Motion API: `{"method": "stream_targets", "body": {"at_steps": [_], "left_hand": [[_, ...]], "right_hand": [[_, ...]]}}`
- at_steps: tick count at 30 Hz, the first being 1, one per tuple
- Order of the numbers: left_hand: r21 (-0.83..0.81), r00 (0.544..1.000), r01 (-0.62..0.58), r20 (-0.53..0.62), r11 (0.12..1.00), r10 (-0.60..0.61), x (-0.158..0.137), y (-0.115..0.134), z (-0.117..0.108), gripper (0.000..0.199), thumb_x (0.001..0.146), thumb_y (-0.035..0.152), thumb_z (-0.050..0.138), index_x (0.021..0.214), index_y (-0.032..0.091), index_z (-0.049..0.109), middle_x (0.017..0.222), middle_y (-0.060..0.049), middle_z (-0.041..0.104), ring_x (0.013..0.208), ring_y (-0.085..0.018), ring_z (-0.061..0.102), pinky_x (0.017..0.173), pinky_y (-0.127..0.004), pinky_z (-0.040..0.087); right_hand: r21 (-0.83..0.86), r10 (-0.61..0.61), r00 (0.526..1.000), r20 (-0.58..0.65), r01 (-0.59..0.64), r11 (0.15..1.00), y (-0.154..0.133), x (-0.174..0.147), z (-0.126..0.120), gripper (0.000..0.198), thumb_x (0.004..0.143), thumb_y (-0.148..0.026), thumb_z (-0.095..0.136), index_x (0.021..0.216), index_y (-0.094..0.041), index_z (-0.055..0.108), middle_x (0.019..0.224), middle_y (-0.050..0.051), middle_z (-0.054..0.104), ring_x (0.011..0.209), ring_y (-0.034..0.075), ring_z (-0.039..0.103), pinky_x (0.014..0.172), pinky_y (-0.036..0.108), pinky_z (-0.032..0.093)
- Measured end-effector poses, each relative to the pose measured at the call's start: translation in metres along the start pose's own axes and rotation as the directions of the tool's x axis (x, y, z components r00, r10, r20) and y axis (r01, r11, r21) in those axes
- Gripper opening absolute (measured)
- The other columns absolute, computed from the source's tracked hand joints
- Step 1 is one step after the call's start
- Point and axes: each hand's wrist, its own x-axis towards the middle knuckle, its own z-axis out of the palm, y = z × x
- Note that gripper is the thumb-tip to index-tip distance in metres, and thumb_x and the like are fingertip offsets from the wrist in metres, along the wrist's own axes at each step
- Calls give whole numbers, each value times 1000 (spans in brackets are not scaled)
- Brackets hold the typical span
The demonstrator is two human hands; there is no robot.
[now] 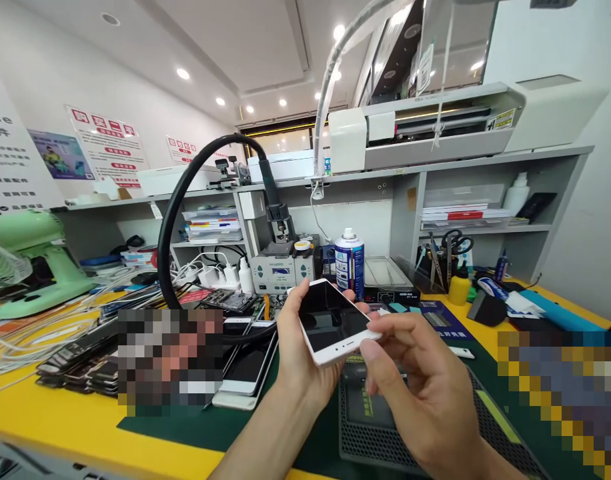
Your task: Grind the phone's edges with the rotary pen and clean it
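Note:
A white-framed smartphone (333, 319) with a dark screen is held tilted above the bench, screen facing up. My left hand (299, 357) wraps around it from below, thumb along the left edge and fingertips showing at the far side. With thumb and index finger, my right hand (425, 387) pinches the phone's near right corner; its other fingers curl below. Under my hands lies a dark ribbed work mat (380, 437) on a green mat (185, 430). Left of my wrist, another white phone (246, 370) lies on the bench.
Behind the phone stand a blue spray can (349, 263) and a rework station (280, 272) with a thick black hose (168, 220) arching leftward. Stacked phone parts (80, 367) and cables crowd the left; a yellow bottle (458, 288) and scissors (455, 245) are at right.

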Motion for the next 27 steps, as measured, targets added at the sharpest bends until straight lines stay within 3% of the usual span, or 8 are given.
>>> {"method": "stream_targets", "body": {"at_steps": [8, 15, 22, 27], "left_hand": [[0, 1000, -18, -8, 1000, 18, -1, 0, 0, 37, 92, 43, 55, 95, 9, 71, 79, -12, 76, 72, -29, 77, 74, -42, 64], [48, 997, -71, 22, 996, 70, -4, -1, 0, 40, 91, 46, 57, 94, 10, 72, 79, -13, 77, 71, -30, 77, 72, -44, 64], [121, 988, -145, 61, 982, 139, -8, 0, 3, 38, 88, 47, 60, 92, 11, 72, 72, -11, 75, 65, -28, 75, 67, -42, 64], [124, 983, -185, 42, 975, 181, -8, 0, 5, 31, 90, 42, 59, 93, 13, 71, 73, -8, 75, 65, -28, 76, 69, -44, 65]], "right_hand": [[-61, -53, 999, 2, 53, 997, -7, 2, -1, 6, 96, -25, 58, 101, -23, 55, 68, -3, 62, 49, 11, 61, 43, 21, 53], [-145, -85, 996, 0, 85, 986, -8, 2, 1, 13, 92, -26, 63, 101, -23, 54, 73, 0, 67, 56, 14, 66, 45, 22, 54], [-131, -82, 995, 52, 88, 987, -2, -2, 2, 38, 83, -31, 76, 109, -24, 49, 73, -3, 65, 51, 12, 62, 44, 23, 53], [-122, -66, 996, 66, 74, 990, -3, -1, -1, 29, 88, -30, 70, 109, -25, 50, 75, -2, 67, 52, 12, 62, 45, 23, 52]]}}
